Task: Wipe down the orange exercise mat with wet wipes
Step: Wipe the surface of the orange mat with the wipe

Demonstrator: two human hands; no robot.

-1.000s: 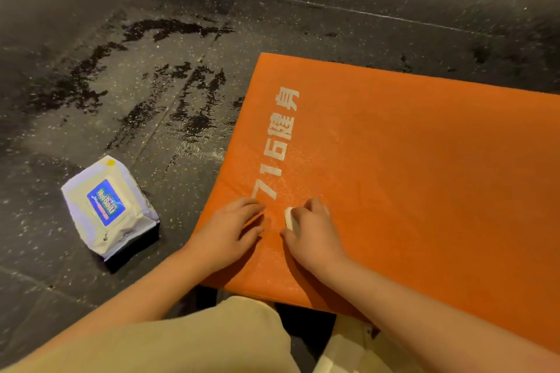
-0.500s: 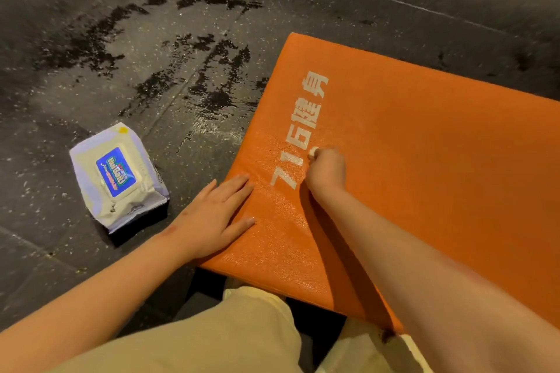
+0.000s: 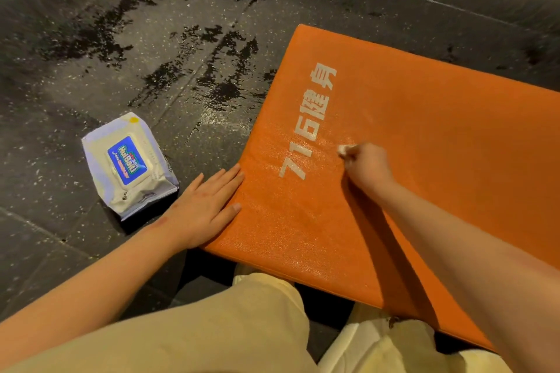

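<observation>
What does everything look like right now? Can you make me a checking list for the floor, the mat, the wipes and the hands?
Surface: dark speckled floor, with wet-looking patches to the left of the mat.
Job's things: orange mat with white lettering; wet wipe bunched on the mat beside the lettering; wipes pack on the floor left of the mat.
Clutter: nothing seen.
Hands: left hand lies flat on the mat's left edge; right hand grips the wet wipe against the mat.
Cables: nothing seen.
Surroundings: cream trousers at the bottom of the view.
</observation>
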